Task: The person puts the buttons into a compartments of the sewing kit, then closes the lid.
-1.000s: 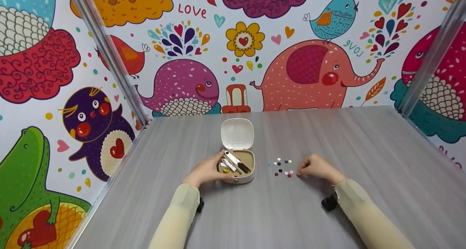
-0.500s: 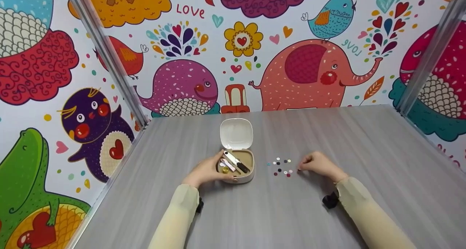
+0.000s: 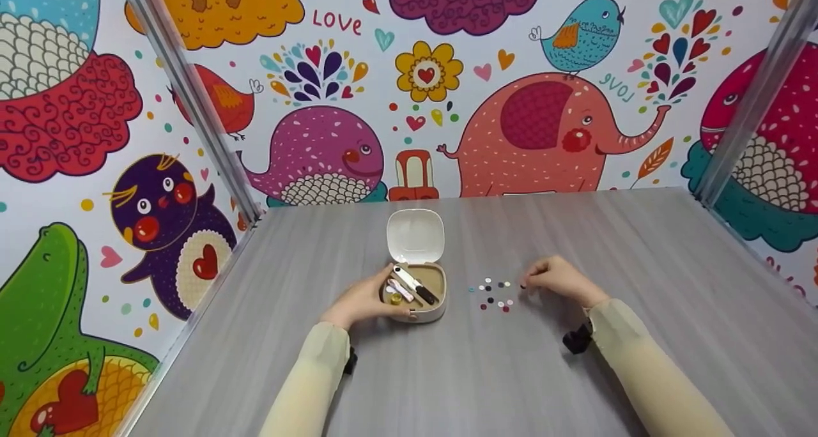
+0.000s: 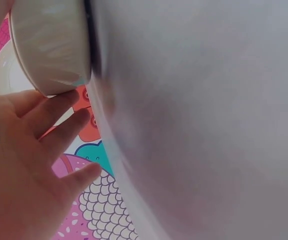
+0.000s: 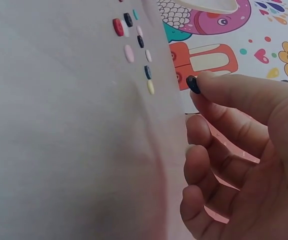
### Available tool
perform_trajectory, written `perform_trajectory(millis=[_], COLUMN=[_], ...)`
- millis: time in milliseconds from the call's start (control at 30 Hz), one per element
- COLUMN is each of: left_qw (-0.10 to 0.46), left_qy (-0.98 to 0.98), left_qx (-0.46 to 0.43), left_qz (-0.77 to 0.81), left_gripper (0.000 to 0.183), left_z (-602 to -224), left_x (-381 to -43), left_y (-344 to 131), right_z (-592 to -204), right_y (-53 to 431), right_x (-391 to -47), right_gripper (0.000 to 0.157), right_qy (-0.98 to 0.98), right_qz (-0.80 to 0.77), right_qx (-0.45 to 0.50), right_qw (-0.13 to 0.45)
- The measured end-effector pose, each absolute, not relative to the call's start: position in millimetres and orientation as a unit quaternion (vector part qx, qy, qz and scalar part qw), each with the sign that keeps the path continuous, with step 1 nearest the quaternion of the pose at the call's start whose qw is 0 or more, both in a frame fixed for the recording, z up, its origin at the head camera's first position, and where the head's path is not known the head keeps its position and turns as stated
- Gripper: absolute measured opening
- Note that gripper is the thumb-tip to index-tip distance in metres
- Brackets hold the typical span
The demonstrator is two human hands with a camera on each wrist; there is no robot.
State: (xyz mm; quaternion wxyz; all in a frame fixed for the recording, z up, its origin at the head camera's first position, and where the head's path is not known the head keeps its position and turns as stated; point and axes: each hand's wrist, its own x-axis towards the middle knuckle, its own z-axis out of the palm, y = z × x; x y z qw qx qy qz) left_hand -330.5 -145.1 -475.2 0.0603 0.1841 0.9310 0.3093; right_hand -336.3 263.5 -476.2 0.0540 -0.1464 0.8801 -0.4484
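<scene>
My left hand [image 3: 361, 303] grips the left side of a small white box [image 3: 422, 315], thumb at the front and fingers behind. The box's lid [image 3: 415, 236] stands open at the back. Inside lie a white-and-black tool [image 3: 415, 285], a pinkish-white piece [image 3: 401, 290] and a small yellow item [image 3: 395, 299], kinds unclear. My right hand [image 3: 562, 280] pinches a dark button [image 5: 193, 84] between thumb and index finger, just off the table. To its left, several small loose buttons [image 3: 491, 300] in white, black, red, blue and yellow are scattered on the table.
The grey table [image 3: 511, 373] carries the box and buttons. Behind it rises a wall [image 3: 358, 73] printed with cartoon animals. Metal posts [image 3: 192, 98] stand at the left and right corners. A black wrist device [image 3: 577, 339] sits on the right wrist.
My right hand has lifted slightly and moved a little away from me, with the dark button now between its fingertips. The left hand keeps its hold on the box.
</scene>
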Motion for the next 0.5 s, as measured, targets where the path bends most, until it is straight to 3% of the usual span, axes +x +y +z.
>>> perform_trajectory(millis=[500], left_qw=[0.065], left_qy=[0.928], left_qx=[0.193], left_qz=[0.313], left_gripper=[0.112], left_z=[-476.2], left_x=[-331.3], left_y=[-144.2], right_z=[-467.7], right_y=[256.0], right_x=[-342.7], right_gripper=[0.013], right_qy=[0.876], right_qz=[-0.457], right_qx=[-0.147], right_qw=[0.05])
